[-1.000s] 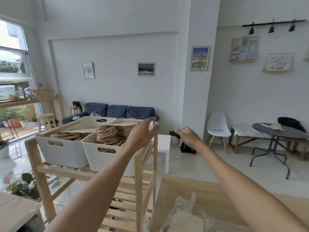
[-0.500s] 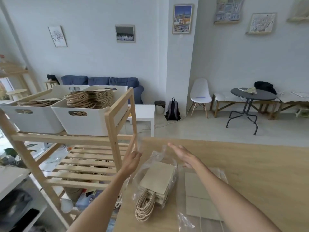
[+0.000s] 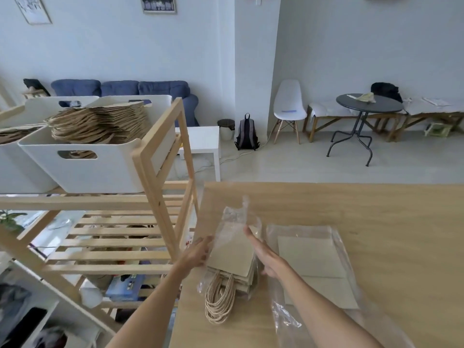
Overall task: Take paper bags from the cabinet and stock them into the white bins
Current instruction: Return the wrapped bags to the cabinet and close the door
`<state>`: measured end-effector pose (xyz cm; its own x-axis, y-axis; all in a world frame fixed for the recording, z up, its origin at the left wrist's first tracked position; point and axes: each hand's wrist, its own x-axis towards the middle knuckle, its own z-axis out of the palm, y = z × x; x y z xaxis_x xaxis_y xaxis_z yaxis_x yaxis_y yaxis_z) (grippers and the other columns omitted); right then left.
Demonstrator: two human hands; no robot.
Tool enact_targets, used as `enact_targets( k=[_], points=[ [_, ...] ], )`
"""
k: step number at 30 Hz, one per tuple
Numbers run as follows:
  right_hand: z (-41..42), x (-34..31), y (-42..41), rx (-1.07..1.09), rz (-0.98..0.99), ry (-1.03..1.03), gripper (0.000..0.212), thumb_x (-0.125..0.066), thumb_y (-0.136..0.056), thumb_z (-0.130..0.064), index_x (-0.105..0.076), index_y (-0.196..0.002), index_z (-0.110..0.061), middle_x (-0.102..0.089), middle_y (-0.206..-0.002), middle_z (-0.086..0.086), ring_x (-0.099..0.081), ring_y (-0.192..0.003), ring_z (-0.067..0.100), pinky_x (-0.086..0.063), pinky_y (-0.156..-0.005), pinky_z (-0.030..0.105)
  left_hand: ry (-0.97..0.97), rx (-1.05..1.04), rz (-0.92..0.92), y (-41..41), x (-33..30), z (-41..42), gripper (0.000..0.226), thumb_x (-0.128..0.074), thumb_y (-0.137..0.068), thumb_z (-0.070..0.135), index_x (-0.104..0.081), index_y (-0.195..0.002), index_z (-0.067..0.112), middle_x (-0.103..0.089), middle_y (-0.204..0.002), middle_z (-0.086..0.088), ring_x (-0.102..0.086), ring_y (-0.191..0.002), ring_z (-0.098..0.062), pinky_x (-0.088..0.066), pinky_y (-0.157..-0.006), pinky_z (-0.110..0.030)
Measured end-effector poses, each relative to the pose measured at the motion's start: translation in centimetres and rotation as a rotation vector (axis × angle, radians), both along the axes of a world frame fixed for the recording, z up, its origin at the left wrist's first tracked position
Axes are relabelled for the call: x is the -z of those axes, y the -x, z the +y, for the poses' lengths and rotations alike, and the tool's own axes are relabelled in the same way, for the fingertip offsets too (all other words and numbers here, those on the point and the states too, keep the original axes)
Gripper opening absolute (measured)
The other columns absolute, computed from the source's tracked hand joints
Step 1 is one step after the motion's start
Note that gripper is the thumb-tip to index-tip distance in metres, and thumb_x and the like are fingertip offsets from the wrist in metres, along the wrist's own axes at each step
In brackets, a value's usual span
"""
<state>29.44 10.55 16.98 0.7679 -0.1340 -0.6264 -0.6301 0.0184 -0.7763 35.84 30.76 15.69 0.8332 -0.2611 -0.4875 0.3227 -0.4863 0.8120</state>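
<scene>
While both hands flanked the bag bundle on the counter | left hand fingers touching its edge, straight | right hand fingers extended, holding nothing | white bin on shelf held bags.

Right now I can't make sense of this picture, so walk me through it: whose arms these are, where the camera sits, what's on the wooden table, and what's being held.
No machine here: a person wears one wide-angle camera on the head, looking forward and down, so the two bare arms reaching in from the bottom are that person's own.

On the wooden table lies a stack of paper bags with twisted handles, half inside a clear plastic wrapper. Beside it lies a second flat pack in plastic.

The left hand touches the stack's left edge and the right hand lies along its right side, fingers fairly straight. Neither plainly grips it yet.

To the left, a wooden rack carries white bins already holding bags.
</scene>
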Motion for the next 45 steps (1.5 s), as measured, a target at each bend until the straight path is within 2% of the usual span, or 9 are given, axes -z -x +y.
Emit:
enact_targets(
  k=[3, 5, 8, 10, 13, 16, 24, 33, 45],
  points=[
    [0.4, 0.3, -0.4, 0.044, -0.006, -0.041, 0.106, -0.026, -0.073, -0.094, -0.005, -0.161, -0.040, -0.004, -0.171, 0.001, -0.012, -0.155, 0.033, -0.014, -0.118, 0.065, 0.015, 0.015, -0.018, -0.4, 1.0, -0.3, 0.051, -0.048, -0.096, 0.058, -0.050, -0.130, 0.020, -0.052, -0.121, -0.005, -0.052, -0.114, -0.024, -0.043, -0.095, -0.036],
    [0.2, 0.5, -0.5, 0.174, 0.010, -0.119, 0.093, -0.027, -0.083, -0.087, -0.023, -0.160, -0.035, -0.032, -0.163, 0.007, -0.037, -0.143, 0.033, -0.030, -0.112, 0.060, 0.027, 0.002, -0.058, -0.5, 1.4, -0.5, 0.059, -0.053, -0.094, 0.057, -0.051, -0.135, 0.015, -0.052, -0.124, -0.002, -0.049, -0.115, -0.020, -0.039, -0.097, -0.033],
    [-0.2, 1.2, -0.7, 0.271, 0.022, -0.237, 0.077, -0.040, -0.082, -0.087, -0.052, -0.136, -0.033, -0.063, -0.112, 0.006, -0.059, -0.102, 0.026, -0.045, -0.101, 0.049, 0.064, -0.034, -0.104, -0.4, 2.1, -0.5, 0.061, -0.060, -0.091, 0.053, -0.046, -0.138, 0.016, -0.050, -0.124, 0.000, -0.048, -0.111, -0.018, -0.036, -0.092, -0.032],
    [0.0, 1.6, -0.7, 0.216, 0.023, -0.198, 0.066, -0.051, -0.080, -0.084, -0.052, -0.125, -0.035, -0.062, -0.107, 0.003, -0.060, -0.101, 0.024, -0.048, -0.098, 0.047, 0.081, -0.052, -0.107, -0.5, 2.5, -0.6, 0.065, -0.064, -0.088, 0.055, -0.043, -0.139, 0.019, -0.050, -0.126, 0.000, -0.050, -0.111, -0.020, -0.039, -0.091, -0.034],
    [0.7, 2.9, -0.9, 0.158, -0.007, 0.026, 0.076, -0.079, -0.081, -0.050, -0.042, -0.144, -0.028, -0.060, -0.124, -0.001, -0.060, -0.103, 0.017, -0.053, -0.089, 0.041, 0.086, -0.059, -0.103, -0.5, 2.5, -0.7, 0.065, -0.067, -0.086, 0.054, -0.042, -0.136, 0.021, -0.048, -0.124, -0.001, -0.051, -0.109, -0.022, -0.041, -0.086, -0.036],
    [1.2, 3.7, -0.8, 0.192, -0.063, 0.145, 0.072, -0.081, -0.084, -0.024, -0.041, -0.144, -0.023, -0.060, -0.134, 0.000, -0.060, -0.109, 0.019, -0.050, -0.092, 0.033, 0.117, -0.084, -0.108, -0.3, 1.9, -1.1, 0.055, -0.071, -0.086, 0.046, -0.046, -0.127, 0.019, -0.053, -0.110, 0.004, -0.055, -0.091, -0.010, -0.043, -0.071, -0.026],
    [-0.7, 1.2, -1.1, 0.320, -0.185, 0.176, 0.059, -0.076, -0.086, -0.022, -0.046, -0.137, -0.024, -0.059, -0.110, -0.006, -0.061, -0.096, 0.016, -0.047, -0.066, 0.020, 0.205, -0.154, -0.207, -0.2, -0.6, -4.0, 0.051, -0.072, -0.085, 0.047, -0.048, -0.122, 0.020, -0.063, -0.102, 0.003, -0.064, -0.088, -0.013, -0.049, -0.062, -0.026],
    [-8.2, -2.0, 2.2, 0.321, -0.278, 0.225, 0.074, -0.075, -0.087, -0.023, -0.036, -0.150, -0.024, -0.056, -0.137, 0.007, -0.053, -0.102, 0.018, -0.042, -0.082, 0.026, 0.306, -0.159, -0.258, 3.9, -3.6, -11.8, 0.048, -0.076, -0.084, 0.041, -0.050, -0.118, 0.018, -0.070, -0.098, -0.004, -0.069, -0.082, -0.013, -0.049, -0.058, -0.017],
    [-18.1, 0.1, 9.9, 0.301, -0.227, 0.291, 0.078, -0.072, -0.085, -0.017, -0.035, -0.153, -0.025, -0.050, -0.149, 0.005, -0.056, -0.107, 0.015, -0.045, -0.084, 0.025, 0.265, -0.100, -0.141, 10.8, 0.7, -21.3, 0.058, -0.079, -0.075, 0.053, -0.053, -0.114, 0.020, -0.067, -0.105, -0.011, -0.068, -0.090, -0.019, -0.052, -0.071, -0.027]
  ],
)
